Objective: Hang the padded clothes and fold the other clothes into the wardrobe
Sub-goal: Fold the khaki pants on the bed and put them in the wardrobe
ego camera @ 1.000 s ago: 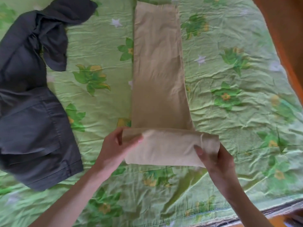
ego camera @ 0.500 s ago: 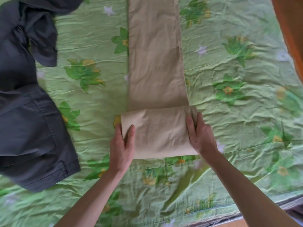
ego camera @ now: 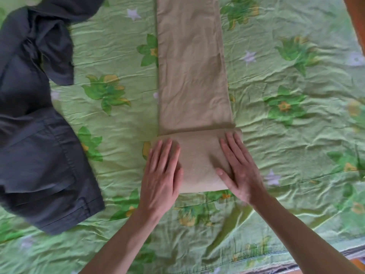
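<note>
Beige trousers [ego camera: 192,72] lie lengthwise on the green flowered bedspread [ego camera: 286,139], folded into a long narrow strip. Their near end is turned over into a thick folded block [ego camera: 199,161]. My left hand [ego camera: 161,175] lies flat on the block's left side, fingers straight. On the block's right side my right hand [ego camera: 240,169] presses flat, fingers spread. The strip's far end runs out of view at the top.
A dark grey garment [ego camera: 33,123] lies crumpled on the left of the bed. The bed's near edge [ego camera: 296,264] runs along the bottom right, and a brown wooden surface [ego camera: 357,14] shows at the top right.
The near end of the trousers, lifted in both hands a second ago, was laid over the strip. Both hands let go of the edges and now press flat on the fold.
</note>
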A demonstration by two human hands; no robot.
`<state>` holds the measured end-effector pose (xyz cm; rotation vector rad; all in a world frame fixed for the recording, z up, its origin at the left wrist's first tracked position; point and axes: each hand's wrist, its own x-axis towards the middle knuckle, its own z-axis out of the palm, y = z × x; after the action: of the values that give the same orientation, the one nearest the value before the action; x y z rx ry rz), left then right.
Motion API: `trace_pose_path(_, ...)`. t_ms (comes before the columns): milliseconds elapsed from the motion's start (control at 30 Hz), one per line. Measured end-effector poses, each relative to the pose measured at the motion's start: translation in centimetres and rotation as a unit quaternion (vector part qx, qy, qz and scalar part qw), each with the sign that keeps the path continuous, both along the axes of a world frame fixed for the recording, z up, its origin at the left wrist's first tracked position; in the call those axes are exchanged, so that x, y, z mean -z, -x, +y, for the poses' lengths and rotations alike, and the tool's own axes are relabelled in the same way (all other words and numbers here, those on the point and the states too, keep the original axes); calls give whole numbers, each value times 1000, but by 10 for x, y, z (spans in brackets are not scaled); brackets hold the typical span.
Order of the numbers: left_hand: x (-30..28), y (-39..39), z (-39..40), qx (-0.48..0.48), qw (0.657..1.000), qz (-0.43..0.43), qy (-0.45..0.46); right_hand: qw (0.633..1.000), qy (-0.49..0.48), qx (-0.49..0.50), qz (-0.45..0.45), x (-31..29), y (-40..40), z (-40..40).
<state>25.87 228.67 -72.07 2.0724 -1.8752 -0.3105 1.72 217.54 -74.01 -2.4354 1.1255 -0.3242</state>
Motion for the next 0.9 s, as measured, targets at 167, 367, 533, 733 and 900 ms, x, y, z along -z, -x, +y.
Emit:
trace_pose_path(167, 8, -12, -4, 46, 995, -43, -79, 1000, -23, 6, 10, 6, -2, -5)
trace_pose_path(367, -17, -2, -12, 92, 977, -121, -151, 998, 15, 5, 63, -5, -4, -1)
trace_pose_path(533, -27, 13, -17, 96, 956, -161, -225, 993, 81, -13, 79, -12, 0, 16)
trace_pose_path(733, -31, 25, -19, 68, 947, -174, -263, 984, 62, -106, 131, -19, 13, 21)
trace_pose_path(900, -37, 24, -9, 57, 960, -128, -242, 977, 60, -115, 169, -28, 14, 19)
